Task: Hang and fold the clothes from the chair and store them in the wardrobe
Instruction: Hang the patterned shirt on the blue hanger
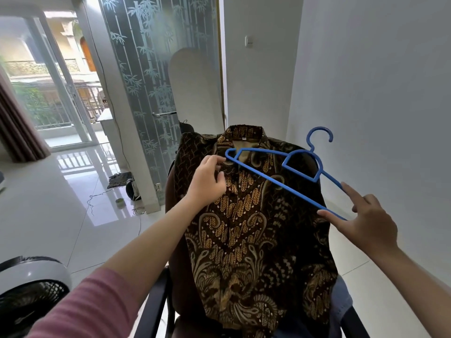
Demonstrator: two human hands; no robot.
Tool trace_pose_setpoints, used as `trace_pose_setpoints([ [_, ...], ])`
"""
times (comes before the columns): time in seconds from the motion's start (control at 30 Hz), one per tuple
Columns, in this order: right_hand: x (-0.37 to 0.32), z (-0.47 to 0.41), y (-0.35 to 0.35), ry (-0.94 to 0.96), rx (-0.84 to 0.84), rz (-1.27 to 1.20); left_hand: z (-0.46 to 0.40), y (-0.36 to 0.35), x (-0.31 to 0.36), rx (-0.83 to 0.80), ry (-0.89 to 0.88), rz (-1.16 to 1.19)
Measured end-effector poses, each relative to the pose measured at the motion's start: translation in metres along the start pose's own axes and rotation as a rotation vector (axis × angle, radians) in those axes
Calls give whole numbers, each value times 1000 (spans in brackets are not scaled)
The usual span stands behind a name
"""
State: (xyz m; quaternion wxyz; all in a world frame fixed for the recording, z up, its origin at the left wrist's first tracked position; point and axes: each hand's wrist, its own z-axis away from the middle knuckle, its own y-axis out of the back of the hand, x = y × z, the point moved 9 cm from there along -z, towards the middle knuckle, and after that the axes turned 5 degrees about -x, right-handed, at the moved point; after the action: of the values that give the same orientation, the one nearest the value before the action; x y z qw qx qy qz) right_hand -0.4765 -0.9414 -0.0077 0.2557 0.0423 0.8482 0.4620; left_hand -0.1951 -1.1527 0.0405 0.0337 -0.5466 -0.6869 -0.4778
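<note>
The dark brown and gold batik shirt (pixel 253 215) is matt woven cloth, lightly creased. The thin blue hanger (pixel 280 172) looks like smooth plastic with a slight sheen. The white floor tiles (pixel 61 191) are glossy and mirror the window. The frosted glass door (pixel 146 81) carries an etched bamboo pattern.

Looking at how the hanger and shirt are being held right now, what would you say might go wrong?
The right hand steadies the blue hanger only with fingertips at one end, so it may slip or twist. The left hand pinches the batik shirt near its buttoned collar; forcing the hanger in could strain it. Tugging might pull the shirt off the chair.
</note>
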Motion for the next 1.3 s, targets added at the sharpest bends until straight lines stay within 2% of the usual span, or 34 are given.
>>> trace_pose_setpoints([
  [0.13, 14, 3, 13, -22, 11, -9, -23, -26, -7, -192, 168, -9],
  [0.23, 25, 6, 22, -19, 27, 7, -33, -33, -14, -235, 219, -55],
  [0.43, 47, 9, 27, -36, 4, 8, -54, -40, -16, -345, 284, -308],
  [0.53, 50, 8, 23, -20, -13, 9, -62, -36, -18, -358, 334, -333],
  [0.8, 51, 5, 16, -9, -18, -12, -77, -27, -17, -236, 264, -407],
  [1.0, 55, 3, 10, -15, -37, -11, -100, -27, -20, -309, 280, -402],
  [1.17, 55, 2, 11, 4, -22, -11, -95, 1, -10, -26, 215, -325],
  [1.3, 47, 2, 13, 38, 5, -14, -86, 16, -15, 34, 225, -190],
])
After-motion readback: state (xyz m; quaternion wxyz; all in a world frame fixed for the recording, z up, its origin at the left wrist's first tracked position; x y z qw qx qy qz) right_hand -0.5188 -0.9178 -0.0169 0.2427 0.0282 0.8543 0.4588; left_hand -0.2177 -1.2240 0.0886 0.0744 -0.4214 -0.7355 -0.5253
